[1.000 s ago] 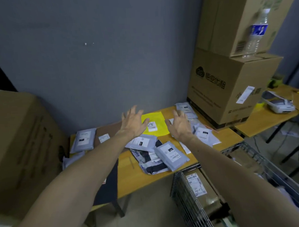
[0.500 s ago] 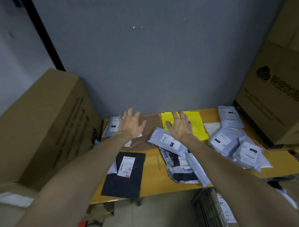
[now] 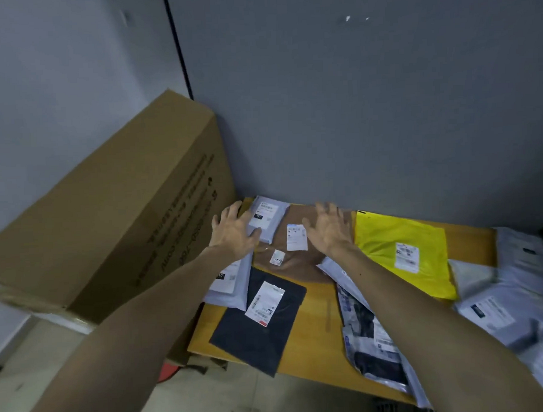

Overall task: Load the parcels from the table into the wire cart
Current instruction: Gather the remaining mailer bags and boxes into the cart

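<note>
Hovering, fingers spread and empty, left hand (image 3: 234,235) and right hand (image 3: 329,231) flanked the brown mailer (image 3: 301,268); I judged the overlapping grey mailer (image 3: 266,217) just beside the left thumb could drag along.

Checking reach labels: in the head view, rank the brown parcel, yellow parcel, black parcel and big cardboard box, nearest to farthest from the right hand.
1. brown parcel: directly below the right hand.
2. yellow parcel: just to its right.
3. black parcel: front left.
4. cardboard box: far left.
</note>
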